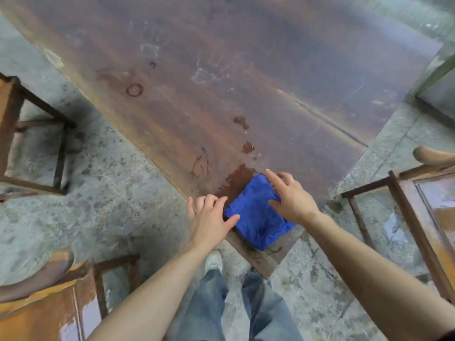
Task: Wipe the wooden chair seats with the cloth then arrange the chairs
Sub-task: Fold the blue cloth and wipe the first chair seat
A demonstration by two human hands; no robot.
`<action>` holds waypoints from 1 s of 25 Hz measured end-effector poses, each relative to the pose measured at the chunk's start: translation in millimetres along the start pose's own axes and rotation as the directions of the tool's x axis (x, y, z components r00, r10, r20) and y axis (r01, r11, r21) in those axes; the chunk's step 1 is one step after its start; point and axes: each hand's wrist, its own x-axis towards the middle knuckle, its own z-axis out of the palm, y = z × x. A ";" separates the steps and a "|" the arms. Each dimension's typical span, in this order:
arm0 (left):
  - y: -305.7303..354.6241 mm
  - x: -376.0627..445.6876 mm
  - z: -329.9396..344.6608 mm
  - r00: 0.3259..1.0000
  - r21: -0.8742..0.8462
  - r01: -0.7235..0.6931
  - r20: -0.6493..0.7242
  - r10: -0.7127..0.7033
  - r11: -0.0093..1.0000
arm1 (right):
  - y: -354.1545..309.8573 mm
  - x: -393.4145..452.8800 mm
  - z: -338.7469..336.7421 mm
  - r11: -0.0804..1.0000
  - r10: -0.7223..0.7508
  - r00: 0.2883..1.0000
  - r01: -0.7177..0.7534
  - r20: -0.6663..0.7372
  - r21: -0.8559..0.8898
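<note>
Cloth (pixel 258 212), folded and blue, lies on the table (pixel 221 70) corner, both hands' grip loose: left hand (pixel 209 217), right hand (pixel 290 195).

A long brown wooden surface (pixel 221 82) runs from 6 o'clock up toward 12, its top scuffed, ring-marked and wet in dark patches near the close end. Under it lies a floor (pixel 103 173) of grey stone tiles, mottled and stained. At 2 o'clock a pale wall base (pixel 440 70) meets the floor. Soft daylight glints off the wet wood.
</note>
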 end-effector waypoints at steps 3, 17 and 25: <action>9.0 4.9 13.3 0.999 0.012 0.038 0.006 -0.038 0.999 | 4.7 26.1 9.1 0.998 -0.008 0.993 0.015 0.121 -0.062; 39.5 17.3 -52.0 0.995 -0.646 -0.002 0.076 0.067 0.763 | -1.1 -22.4 -30.7 0.655 0.211 0.970 -0.051 -0.119 0.754; 205.9 43.7 -148.2 0.846 -0.820 -0.370 -0.103 0.523 0.437 | 20.6 -164.9 -155.9 0.394 0.480 0.740 0.298 -0.471 0.869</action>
